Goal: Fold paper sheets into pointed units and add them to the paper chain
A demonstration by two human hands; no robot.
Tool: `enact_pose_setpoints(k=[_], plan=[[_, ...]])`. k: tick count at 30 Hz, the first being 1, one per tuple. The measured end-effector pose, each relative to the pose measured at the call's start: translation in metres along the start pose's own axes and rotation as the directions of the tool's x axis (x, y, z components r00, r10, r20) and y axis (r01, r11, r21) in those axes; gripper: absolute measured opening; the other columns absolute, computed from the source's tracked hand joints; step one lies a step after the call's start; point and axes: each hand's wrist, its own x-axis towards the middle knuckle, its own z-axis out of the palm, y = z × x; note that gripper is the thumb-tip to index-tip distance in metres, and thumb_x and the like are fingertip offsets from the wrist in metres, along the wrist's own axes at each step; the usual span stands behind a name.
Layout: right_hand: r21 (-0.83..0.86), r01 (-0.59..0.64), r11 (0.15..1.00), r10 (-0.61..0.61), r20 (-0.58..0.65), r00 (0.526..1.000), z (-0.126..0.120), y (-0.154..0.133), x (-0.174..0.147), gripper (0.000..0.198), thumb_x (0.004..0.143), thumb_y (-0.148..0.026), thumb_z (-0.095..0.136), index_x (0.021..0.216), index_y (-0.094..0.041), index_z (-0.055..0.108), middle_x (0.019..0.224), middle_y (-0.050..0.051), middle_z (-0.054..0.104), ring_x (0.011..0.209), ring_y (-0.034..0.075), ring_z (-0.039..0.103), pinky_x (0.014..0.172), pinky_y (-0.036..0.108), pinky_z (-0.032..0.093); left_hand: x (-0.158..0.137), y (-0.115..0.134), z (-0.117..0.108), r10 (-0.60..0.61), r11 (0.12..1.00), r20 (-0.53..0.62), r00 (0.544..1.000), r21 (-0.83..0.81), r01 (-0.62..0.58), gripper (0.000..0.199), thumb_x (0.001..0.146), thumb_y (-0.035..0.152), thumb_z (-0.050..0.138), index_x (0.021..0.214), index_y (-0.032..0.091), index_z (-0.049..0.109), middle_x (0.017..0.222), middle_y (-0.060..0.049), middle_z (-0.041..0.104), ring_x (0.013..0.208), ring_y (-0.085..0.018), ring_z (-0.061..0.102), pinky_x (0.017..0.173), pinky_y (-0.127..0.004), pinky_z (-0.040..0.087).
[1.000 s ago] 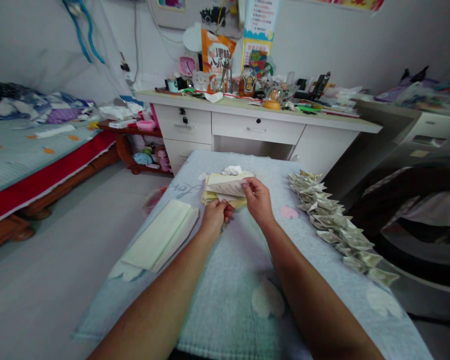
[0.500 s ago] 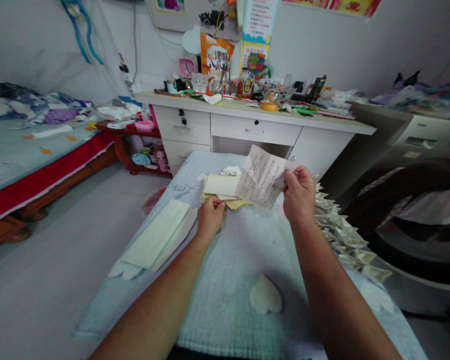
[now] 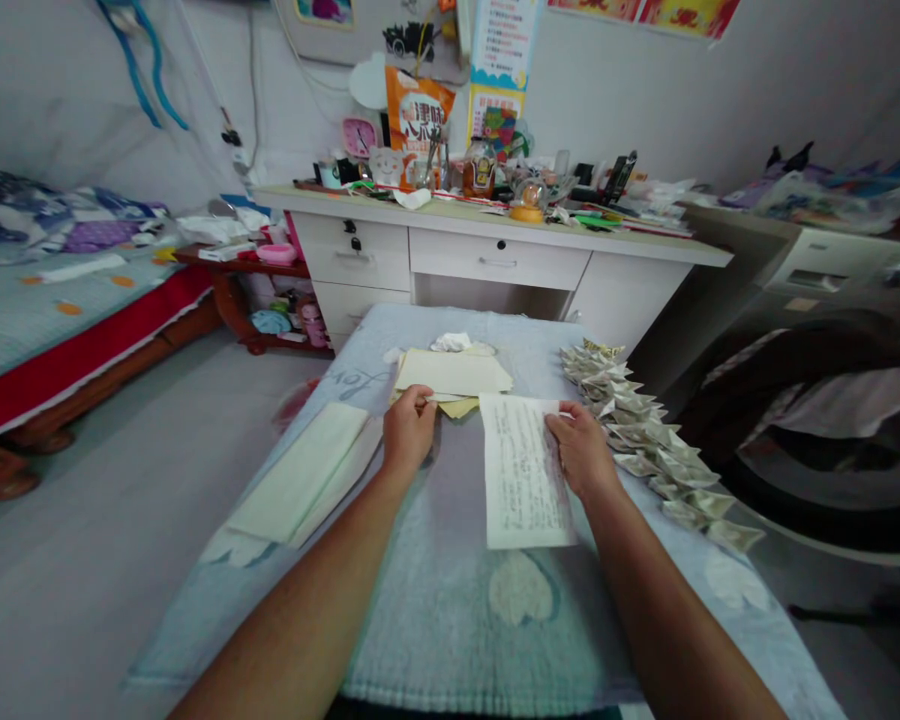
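A sheet of paper [image 3: 526, 475] covered in handwriting is pinched at its right edge by my right hand [image 3: 586, 450]; it lies low over the cloth, nearly flat. My left hand [image 3: 409, 428] is closed, thumb and fingers pressed together at the near left edge of a stack of paper [image 3: 457, 372], cream on top with yellowish sheets beneath. Left of that hand lies a folded pale green paper bundle [image 3: 304, 475]. Rows of folded paper pieces [image 3: 649, 440] with pointed tips stand along the right side of the table.
The blue patterned cloth [image 3: 435, 640] covers the table. A crumpled white tissue [image 3: 451, 342] sits behind the stack. Beyond is a white desk [image 3: 495, 250] crowded with jars and packets. A washing machine [image 3: 832, 290] stands at right, a bed [image 3: 82, 300] at left.
My right hand has lowered the written sheet from a tilted, raised position toward the cloth, nearer me, and turned it. My left hand stays at the stack's edge. The view has shifted slightly.
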Motion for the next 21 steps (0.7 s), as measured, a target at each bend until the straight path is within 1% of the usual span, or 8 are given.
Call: enact_pose_setpoints(k=[4, 7, 9, 11, 13, 16, 19, 21], plan=[[-0.280, 0.084, 0.956, -0.081, 0.023, 0.996, -0.004, 0.023, 0.004, 0.027, 0.073, -0.035, 0.058, 0.094, -0.018, 0.058, 0.073, 0.001, 0.068, 0.057, 0.016, 0.061, 0.051, 0.024, 0.042, 0.003, 0.003, -0.002, -0.006, 0.998, 0.013, 1.000, 0.065, 0.006, 0.014, 0.081, 0.025, 0.052, 0.089, 0.019, 0.064, 0.085, -0.004, 0.071, 0.080, -0.018, 0.066, 0.073, -0.027, 0.048], [-0.401, 0.113, 0.909, -0.115, 0.019, 0.993, -0.006, 0.025, 0.005, 0.030, 0.075, -0.035, 0.054, 0.100, -0.017, 0.058, 0.072, 0.002, 0.067, 0.057, 0.017, 0.060, 0.052, 0.026, 0.042, 0.002, 0.011, -0.008, -0.027, 0.980, 0.032, 0.999, 0.199, 0.021, 0.019, 0.083, 0.022, 0.050, 0.097, 0.020, 0.062, 0.090, -0.006, 0.071, 0.086, -0.020, 0.066, 0.077, -0.028, 0.047], [-0.484, 0.161, 0.860, -0.172, 0.023, 0.985, -0.007, 0.023, 0.005, 0.033, 0.075, -0.034, 0.056, 0.103, -0.017, 0.058, 0.072, 0.002, 0.066, 0.060, 0.018, 0.059, 0.056, 0.027, 0.042, -0.002, 0.019, -0.014, -0.028, 0.937, 0.061, 0.998, 0.349, 0.005, 0.030, 0.083, 0.021, 0.051, 0.112, 0.019, 0.057, 0.094, -0.009, 0.069, 0.090, -0.024, 0.065, 0.078, -0.031, 0.047], [-0.533, 0.208, 0.820, -0.224, 0.035, 0.974, -0.008, 0.021, 0.004, 0.036, 0.073, -0.030, 0.057, 0.106, -0.017, 0.058, 0.076, 0.002, 0.066, 0.063, 0.018, 0.060, 0.060, 0.029, 0.043, -0.008, 0.027, -0.019, 0.013, 0.896, 0.076, 0.997, 0.443, -0.045, 0.040, 0.082, 0.021, 0.052, 0.122, 0.017, 0.049, 0.103, -0.013, 0.066, 0.095, -0.027, 0.063, 0.079, -0.035, 0.046], [-0.544, 0.226, 0.808, -0.247, 0.036, 0.968, -0.008, 0.021, 0.002, 0.039, 0.071, -0.025, 0.058, 0.109, -0.018, 0.058, 0.081, 0.003, 0.065, 0.064, 0.017, 0.059, 0.063, 0.029, 0.044, -0.016, 0.036, -0.022, 0.124, 0.879, 0.122, 0.985, 0.447, -0.166, 0.037, 0.083, 0.020, 0.052, 0.120, 0.017, 0.051, 0.105, -0.013, 0.064, 0.099, -0.027, 0.060, 0.083, -0.036, 0.045], [-0.554, 0.221, 0.802, -0.240, 0.039, 0.970, -0.007, 0.021, 0.000, 0.045, 0.068, -0.020, 0.057, 0.113, -0.019, 0.057, 0.086, 0.003, 0.063, 0.060, 0.014, 0.057, 0.060, 0.028, 0.044, -0.029, 0.047, -0.019, 0.297, 0.858, 0.350, 0.888, 0.311, -0.409, 0.023, 0.083, 0.017, 0.051, 0.102, 0.020, 0.061, 0.098, -0.008, 0.064, 0.098, -0.025, 0.058, 0.087, -0.036, 0.045], [-0.540, 0.223, 0.812, -0.231, 0.055, 0.971, -0.006, 0.022, 0.001, 0.048, 0.068, -0.020, 0.058, 0.116, -0.019, 0.055, 0.087, 0.002, 0.061, 0.058, 0.013, 0.055, 0.058, 0.027, 0.044, -0.045, 0.057, -0.011, 0.458, 0.799, 0.563, 0.688, 0.078, -0.596, 0.024, 0.082, 0.013, 0.051, 0.100, 0.022, 0.064, 0.106, -0.005, 0.065, 0.104, -0.023, 0.055, 0.093, -0.037, 0.043], [-0.495, 0.239, 0.835, -0.242, 0.059, 0.968, -0.006, 0.022, 0.002, 0.048, 0.068, -0.021, 0.059, 0.116, -0.018, 0.054, 0.083, 0.001, 0.059, 0.059, 0.012, 0.054, 0.060, 0.027, 0.044, -0.055, 0.062, -0.005, 0.499, 0.768, 0.626, 0.599, 0.000, -0.640, 0.026, 0.082, 0.012, 0.052, 0.101, 0.023, 0.065, 0.111, -0.005, 0.065, 0.108, -0.024, 0.053, 0.096, -0.039, 0.042]])
